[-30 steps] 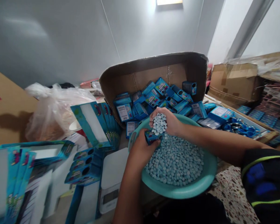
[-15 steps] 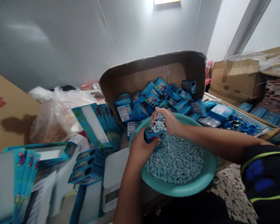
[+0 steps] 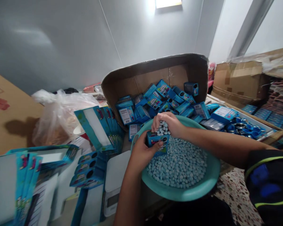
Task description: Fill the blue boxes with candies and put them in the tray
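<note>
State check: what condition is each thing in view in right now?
Left hand: gripping the small box
Right hand: cupped around candies
Small box: roughly upright, candies at its top
Basin: holding many more candies
Scale: lying flat, display unreadable
Carton: open, holding blue boxes
Light: lit

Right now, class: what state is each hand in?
Left hand: closed around a blue box.
Right hand: cupped, holding pale blue candies.

candies: pale blue to white | basin: teal | held box: blue, white lettering | carton: brown | scale: white, grey display | sleeve: black, blue patches, lime stripes | floor: white, reddish-brown speckles | wall: bluish grey
</note>
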Demonstrator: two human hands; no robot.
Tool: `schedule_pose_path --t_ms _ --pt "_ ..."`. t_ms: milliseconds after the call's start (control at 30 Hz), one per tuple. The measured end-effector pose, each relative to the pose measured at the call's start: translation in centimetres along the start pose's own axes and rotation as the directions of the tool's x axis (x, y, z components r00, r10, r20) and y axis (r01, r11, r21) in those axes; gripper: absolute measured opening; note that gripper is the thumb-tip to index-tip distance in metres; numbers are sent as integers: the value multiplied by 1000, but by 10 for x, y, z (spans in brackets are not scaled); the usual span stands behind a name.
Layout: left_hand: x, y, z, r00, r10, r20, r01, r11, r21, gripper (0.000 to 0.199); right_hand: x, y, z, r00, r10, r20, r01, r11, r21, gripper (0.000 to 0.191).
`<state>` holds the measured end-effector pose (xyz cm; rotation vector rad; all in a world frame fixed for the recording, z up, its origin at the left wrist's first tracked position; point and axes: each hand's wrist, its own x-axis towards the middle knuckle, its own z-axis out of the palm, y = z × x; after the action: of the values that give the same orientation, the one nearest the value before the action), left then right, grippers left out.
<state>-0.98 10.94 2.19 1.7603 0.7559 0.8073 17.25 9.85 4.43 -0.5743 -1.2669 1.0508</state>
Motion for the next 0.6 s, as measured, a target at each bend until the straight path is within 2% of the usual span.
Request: schedule_pose_path --t_ms 100,267,367,500,600 --pt "1 -1 1 1000 -7 -27 9 998 55 44 -3 2 1 998 -54 -24 52 996 -78 51" --pt "0 -1 1 999 14 -34 -10 994 106 40 -5 4 2 997 -36 -75 27 992 -120 52" --pt "1 0 2 997 11 -72 1 988 157 35 -3 5 2 990 8 -142 -21 996 -90 51" --pt "2 1 4 995 -35 -94 60 960 275 32 0 9 1 961 143 -238 -150 989 -12 49" --pt "1 -1 3 994 -28 -107 57 960 275 35 1 10 1 949 155 -274 -169 985 -26 48"
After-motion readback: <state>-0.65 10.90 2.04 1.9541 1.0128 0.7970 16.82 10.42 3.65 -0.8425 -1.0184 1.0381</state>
